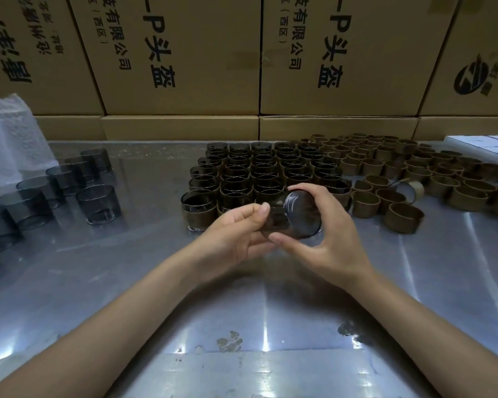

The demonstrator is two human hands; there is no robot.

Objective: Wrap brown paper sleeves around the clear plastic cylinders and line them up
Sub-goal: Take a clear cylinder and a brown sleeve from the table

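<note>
I see one clear cylinder (296, 215) held tipped on its side above the table (156, 282), at centre. My right hand (325, 239) curls round it from 3 o'clock; my left hand (236, 237) pinches its 9 o'clock edge. Sleeved cylinders (259, 173) stand in rows at 12 o'clock, loose brown sleeves (408, 173) at 2, bare cylinders (55, 185) at 9.
</note>
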